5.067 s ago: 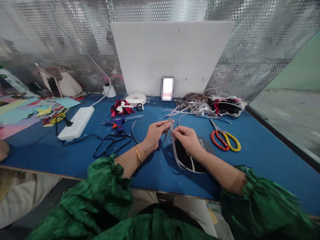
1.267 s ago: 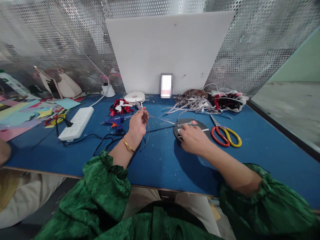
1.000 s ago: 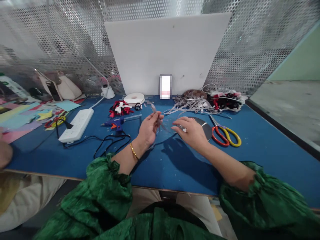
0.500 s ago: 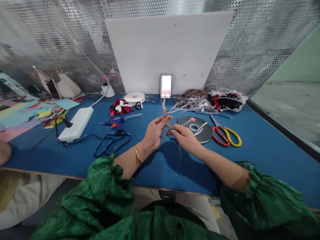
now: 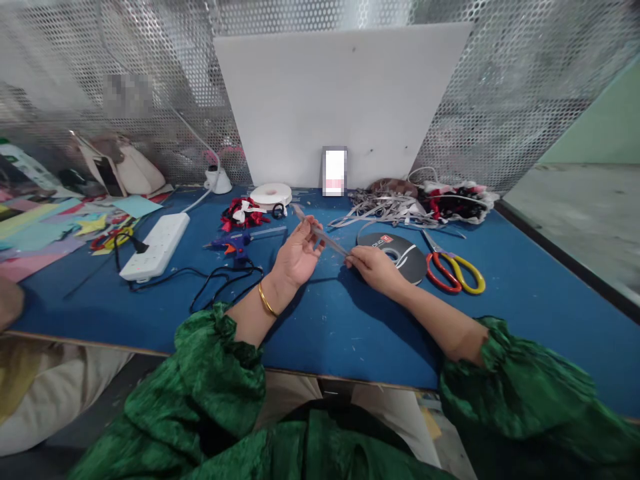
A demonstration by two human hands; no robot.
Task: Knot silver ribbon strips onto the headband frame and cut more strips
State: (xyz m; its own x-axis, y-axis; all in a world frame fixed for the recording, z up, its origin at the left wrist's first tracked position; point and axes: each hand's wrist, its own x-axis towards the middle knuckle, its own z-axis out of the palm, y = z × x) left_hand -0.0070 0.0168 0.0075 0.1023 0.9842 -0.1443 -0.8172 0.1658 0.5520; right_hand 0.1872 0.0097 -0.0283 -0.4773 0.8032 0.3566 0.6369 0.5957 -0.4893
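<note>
My left hand [image 5: 299, 252] and my right hand [image 5: 374, 269] hold a thin grey ribbon strip [image 5: 325, 237] stretched between them above the blue table [image 5: 320, 320]. The left thumb and fingers pinch its upper end. The right fingers pinch its lower end just left of the dark ribbon spool [image 5: 395, 248], which lies flat. Both sleeves are green, and a gold bangle [image 5: 265, 301] is on my left wrist.
Red and yellow scissors [image 5: 453, 270] lie right of the spool. A blue glue gun [image 5: 233, 243] with black cord, a white power strip [image 5: 155, 245], white tape roll [image 5: 271, 195], red bows [image 5: 241, 213] and grey ribbon scraps [image 5: 390, 208] sit behind. Coloured paper [image 5: 45, 230] lies left.
My right hand left the spool and took the ribbon's lower end. The strip, held upright half a second ago, is now pulled out slanting between the hands.
</note>
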